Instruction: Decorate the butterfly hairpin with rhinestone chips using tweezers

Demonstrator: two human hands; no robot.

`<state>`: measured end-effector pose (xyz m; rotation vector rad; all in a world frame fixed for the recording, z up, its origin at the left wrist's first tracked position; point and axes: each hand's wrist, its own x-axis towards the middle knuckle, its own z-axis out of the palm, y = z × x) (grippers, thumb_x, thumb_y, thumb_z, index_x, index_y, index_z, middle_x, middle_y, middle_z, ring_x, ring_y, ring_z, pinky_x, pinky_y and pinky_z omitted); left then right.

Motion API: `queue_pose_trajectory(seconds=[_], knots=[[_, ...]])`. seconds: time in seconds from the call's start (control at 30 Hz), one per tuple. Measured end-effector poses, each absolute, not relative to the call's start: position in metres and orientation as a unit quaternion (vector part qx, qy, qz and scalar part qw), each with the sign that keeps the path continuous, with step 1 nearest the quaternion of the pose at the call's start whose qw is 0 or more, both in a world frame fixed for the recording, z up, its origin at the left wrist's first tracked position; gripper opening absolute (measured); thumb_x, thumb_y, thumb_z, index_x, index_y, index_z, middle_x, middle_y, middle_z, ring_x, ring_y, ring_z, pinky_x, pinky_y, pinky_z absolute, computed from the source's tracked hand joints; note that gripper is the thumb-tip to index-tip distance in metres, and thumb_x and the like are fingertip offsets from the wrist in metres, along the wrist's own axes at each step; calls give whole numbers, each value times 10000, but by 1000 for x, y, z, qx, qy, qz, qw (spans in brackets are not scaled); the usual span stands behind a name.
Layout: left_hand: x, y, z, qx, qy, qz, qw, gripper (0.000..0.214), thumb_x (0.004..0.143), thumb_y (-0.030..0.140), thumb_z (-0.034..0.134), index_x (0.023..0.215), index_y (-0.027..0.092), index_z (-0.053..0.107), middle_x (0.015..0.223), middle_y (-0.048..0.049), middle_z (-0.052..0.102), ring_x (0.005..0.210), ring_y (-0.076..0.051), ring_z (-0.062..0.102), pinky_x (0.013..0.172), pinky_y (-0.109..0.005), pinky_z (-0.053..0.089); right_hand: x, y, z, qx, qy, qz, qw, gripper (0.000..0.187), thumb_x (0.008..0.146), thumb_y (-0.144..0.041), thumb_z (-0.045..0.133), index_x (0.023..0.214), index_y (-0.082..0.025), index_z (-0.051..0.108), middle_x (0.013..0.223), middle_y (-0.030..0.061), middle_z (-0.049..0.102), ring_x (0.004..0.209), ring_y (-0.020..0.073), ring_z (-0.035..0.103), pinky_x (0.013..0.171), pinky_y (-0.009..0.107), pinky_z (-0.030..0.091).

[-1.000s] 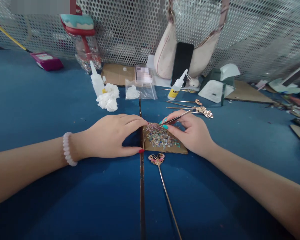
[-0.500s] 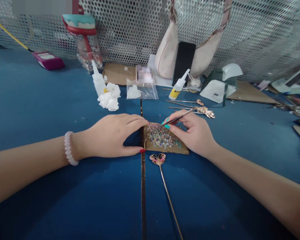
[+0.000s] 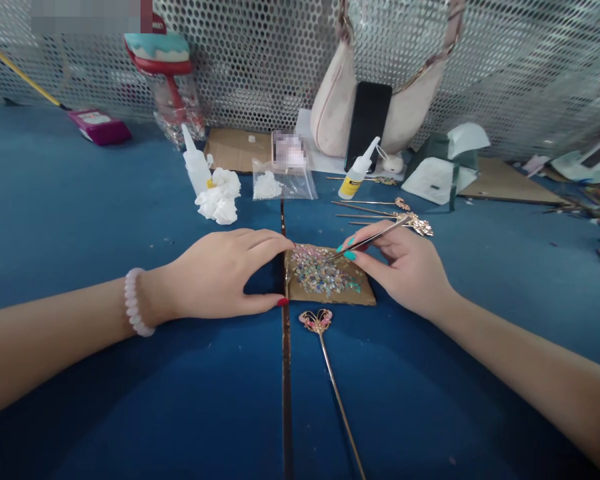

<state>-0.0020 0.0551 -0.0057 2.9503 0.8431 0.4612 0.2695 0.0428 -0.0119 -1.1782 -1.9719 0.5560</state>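
My right hand (image 3: 405, 263) is closed on metal tweezers (image 3: 373, 239), whose tips point down at many small coloured stones (image 3: 323, 270). The stones lie spread over a piece of brown cardboard (image 3: 363, 295). My left hand (image 3: 230, 273) rests at the cardboard's left edge, thumb and index finger stretched apart against it. In front of the cardboard lies a gold hairpin (image 3: 333, 377) with a pink butterfly head, touched by neither hand. Whether the tweezers pinch a stone is too small to tell.
Behind my right hand lie several gold hairpins (image 3: 370, 215) and a yellow-labelled glue bottle (image 3: 353, 180). Farther left are a bag of white beads (image 3: 285, 183), crumpled tissue (image 3: 220, 200) and another bottle (image 3: 196, 167). A phone (image 3: 367, 127) leans on a handbag (image 3: 327, 110).
My right hand and the tweezers have shifted to the right over the stones. My left hand stays at the cardboard's edge, nearly unmoved.
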Motion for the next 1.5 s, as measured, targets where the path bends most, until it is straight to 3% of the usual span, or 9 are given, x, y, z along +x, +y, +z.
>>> queue_pose_trajectory(seconds=[0.3,0.5,1.5], knots=[[-3,54,-3,947,290,135,13,519,862,435,550,1283,150,445,1285,-98,573,1090,-264,603,860,-363,518,275,48,-12,-463,-765,220,390,71,803,-209,607,870,-227,593,845,20,686,775,176,665,755,344,559],[-3,55,-4,946,296,130,14,540,856,441,571,1295,157,437,1277,-98,577,1091,-263,600,887,-365,507,281,53,-16,-463,-764,208,398,71,802,-242,620,865,-222,596,866,30,672,762,179,651,672,333,549],[-2,54,-4,945,296,135,28,504,853,431,564,1263,155,462,1269,-107,583,1101,-265,596,904,-369,504,279,54,-15,-455,-770,208,396,76,799,-212,591,869,-214,560,838,27,647,742,159,620,738,339,539]])
